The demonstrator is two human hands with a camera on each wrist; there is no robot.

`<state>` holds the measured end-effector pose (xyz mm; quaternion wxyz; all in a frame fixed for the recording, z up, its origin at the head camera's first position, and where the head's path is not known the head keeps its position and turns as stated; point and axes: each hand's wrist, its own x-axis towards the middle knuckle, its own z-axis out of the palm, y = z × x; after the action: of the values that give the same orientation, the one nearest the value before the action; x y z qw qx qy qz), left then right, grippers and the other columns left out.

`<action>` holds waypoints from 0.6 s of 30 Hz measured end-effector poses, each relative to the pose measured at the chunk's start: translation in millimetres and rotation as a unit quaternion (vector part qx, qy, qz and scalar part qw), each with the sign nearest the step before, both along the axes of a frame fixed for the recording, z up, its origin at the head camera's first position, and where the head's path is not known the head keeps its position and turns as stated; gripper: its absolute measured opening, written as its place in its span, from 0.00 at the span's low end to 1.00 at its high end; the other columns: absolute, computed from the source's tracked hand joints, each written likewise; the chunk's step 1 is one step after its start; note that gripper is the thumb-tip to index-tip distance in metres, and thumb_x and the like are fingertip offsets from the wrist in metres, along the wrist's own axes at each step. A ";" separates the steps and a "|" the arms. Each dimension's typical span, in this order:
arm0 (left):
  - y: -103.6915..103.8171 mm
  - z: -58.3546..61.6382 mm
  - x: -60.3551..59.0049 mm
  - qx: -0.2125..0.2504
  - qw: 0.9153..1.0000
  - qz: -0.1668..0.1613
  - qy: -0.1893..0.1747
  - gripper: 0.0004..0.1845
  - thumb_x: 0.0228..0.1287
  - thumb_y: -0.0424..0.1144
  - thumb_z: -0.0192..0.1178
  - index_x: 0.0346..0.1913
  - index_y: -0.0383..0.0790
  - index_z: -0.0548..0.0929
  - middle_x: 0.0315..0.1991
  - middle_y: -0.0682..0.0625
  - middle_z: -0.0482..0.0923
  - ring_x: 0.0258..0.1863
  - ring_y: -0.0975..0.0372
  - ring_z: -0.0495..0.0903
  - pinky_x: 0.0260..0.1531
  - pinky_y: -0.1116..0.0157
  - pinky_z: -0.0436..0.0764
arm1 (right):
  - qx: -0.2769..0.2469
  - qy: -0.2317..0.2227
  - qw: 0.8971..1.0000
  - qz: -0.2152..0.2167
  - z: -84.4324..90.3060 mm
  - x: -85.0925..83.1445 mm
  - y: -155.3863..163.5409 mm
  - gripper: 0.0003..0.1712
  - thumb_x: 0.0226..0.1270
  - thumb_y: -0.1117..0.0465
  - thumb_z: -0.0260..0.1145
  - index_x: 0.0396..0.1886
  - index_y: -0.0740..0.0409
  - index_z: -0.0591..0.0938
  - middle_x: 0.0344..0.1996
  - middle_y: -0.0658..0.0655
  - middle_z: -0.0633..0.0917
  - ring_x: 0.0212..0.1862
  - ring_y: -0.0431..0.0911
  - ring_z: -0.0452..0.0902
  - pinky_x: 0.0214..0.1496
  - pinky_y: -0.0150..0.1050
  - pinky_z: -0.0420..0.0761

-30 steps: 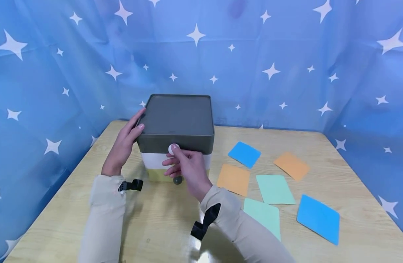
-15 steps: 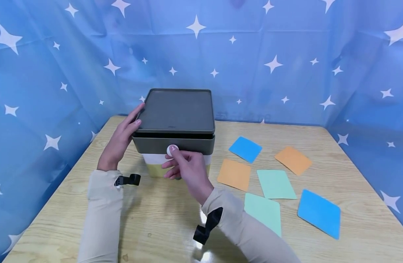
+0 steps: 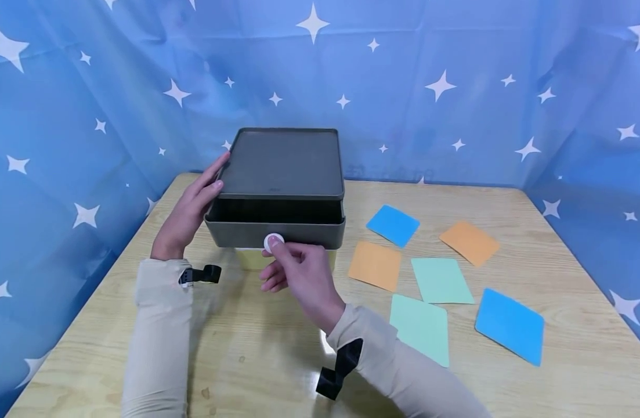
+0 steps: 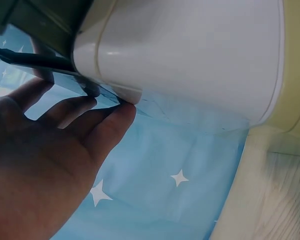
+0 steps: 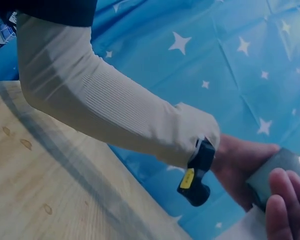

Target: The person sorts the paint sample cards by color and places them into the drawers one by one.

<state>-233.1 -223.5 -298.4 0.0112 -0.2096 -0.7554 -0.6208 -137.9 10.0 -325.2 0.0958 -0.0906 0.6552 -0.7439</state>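
The right hand [image 3: 299, 273] pinches the white knob [image 3: 273, 241] on the grey top drawer [image 3: 275, 231], which stands partly out toward the near side, a dark gap showing under the lid [image 3: 282, 162]. The left hand [image 3: 186, 217], fingers straight, braces the box's left side at mid-counter [image 3: 246, 348]. I judge the opening begun, not finished. Coloured cards [image 3: 440, 280] lie to the right, untouched.
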 end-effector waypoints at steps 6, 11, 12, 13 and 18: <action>0.3 1.5 -0.7 -0.003 1.000 -0.003 -0.002 0.30 0.80 0.50 0.43 0.80 0.59 0.52 0.83 0.58 0.41 0.83 0.58 0.41 0.80 0.46 0.40 | 0.015 -0.002 1.000 0.009 1.4 9.2 2.8 0.21 0.75 0.47 0.61 0.43 0.61 0.87 0.25 0.58 0.88 0.24 0.44 0.86 0.36 0.43 0.88; -1.2 1.2 0.2 -0.001 1.000 -0.010 -0.012 0.30 0.80 0.50 0.44 0.81 0.60 0.52 0.83 0.58 0.40 0.83 0.57 0.39 0.80 0.47 0.40 | 0.013 -0.002 1.000 0.012 0.2 15.7 3.9 0.22 0.74 0.46 0.62 0.43 0.61 0.88 0.24 0.58 0.88 0.24 0.44 0.86 0.35 0.43 0.87; -1.4 1.1 0.3 0.001 1.000 -0.011 -0.013 0.31 0.80 0.50 0.44 0.81 0.59 0.52 0.83 0.57 0.39 0.83 0.57 0.39 0.80 0.47 0.39 | 0.012 -0.003 1.000 0.013 -0.1 17.0 4.1 0.22 0.74 0.46 0.62 0.43 0.61 0.88 0.24 0.58 0.88 0.24 0.44 0.86 0.35 0.43 0.87; -1.5 0.8 0.4 0.000 1.000 -0.011 -0.013 0.31 0.80 0.50 0.44 0.81 0.60 0.52 0.83 0.57 0.39 0.83 0.57 0.39 0.79 0.47 0.40 | 0.011 -0.004 1.000 0.014 -0.3 18.2 4.3 0.22 0.74 0.46 0.62 0.43 0.61 0.88 0.24 0.58 0.88 0.23 0.44 0.86 0.35 0.43 0.87; -1.5 1.1 -0.2 -0.003 1.000 -0.004 -0.012 0.30 0.80 0.50 0.44 0.80 0.61 0.52 0.83 0.56 0.40 0.83 0.55 0.41 0.79 0.44 0.41 | 0.012 -0.003 1.000 0.018 -0.3 24.3 5.4 0.22 0.74 0.46 0.62 0.43 0.61 0.87 0.24 0.61 0.88 0.23 0.45 0.86 0.35 0.44 0.87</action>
<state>-233.3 -225.1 -297.3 -0.0013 -0.2054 -0.7566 -0.6208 -113.7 15.5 -325.5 0.1116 -0.0990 0.6621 -0.7344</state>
